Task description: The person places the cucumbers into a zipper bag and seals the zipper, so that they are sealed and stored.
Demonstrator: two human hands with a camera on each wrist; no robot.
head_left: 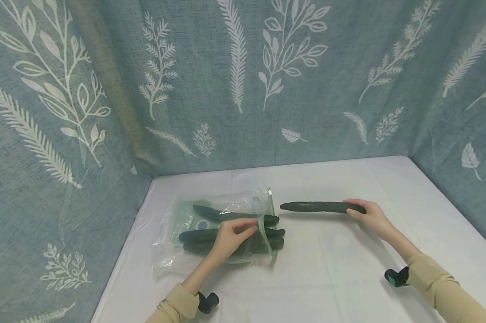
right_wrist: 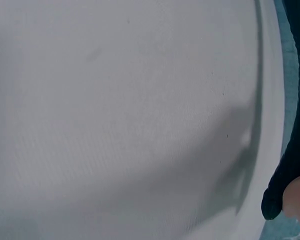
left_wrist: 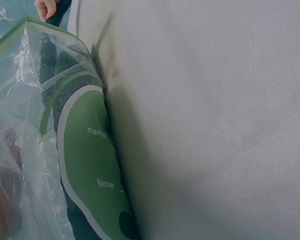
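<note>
A clear zip bag (head_left: 166,258) with a green-edged mouth lies on the left of the table, its mouth facing right. Inside it are three cucumbers, among them an upper one (head_left: 210,212), their ends reaching to the mouth or a little past it. My left hand (head_left: 232,235) pinches the bag's upper edge at the mouth and lifts it. Green print with "name" and "time" shows on the bag (left_wrist: 92,160) in the left wrist view. My right hand (head_left: 370,216) grips a long dark cucumber (head_left: 315,207) by its right end; its other end points left toward the bag, apart from it.
A white cloth covers the table (head_left: 327,278). Blue-green curtains (head_left: 210,89) with white leaf patterns stand behind it and along both sides. A black wrist device (head_left: 397,277) sits at the right cuff, another (head_left: 208,303) at the left.
</note>
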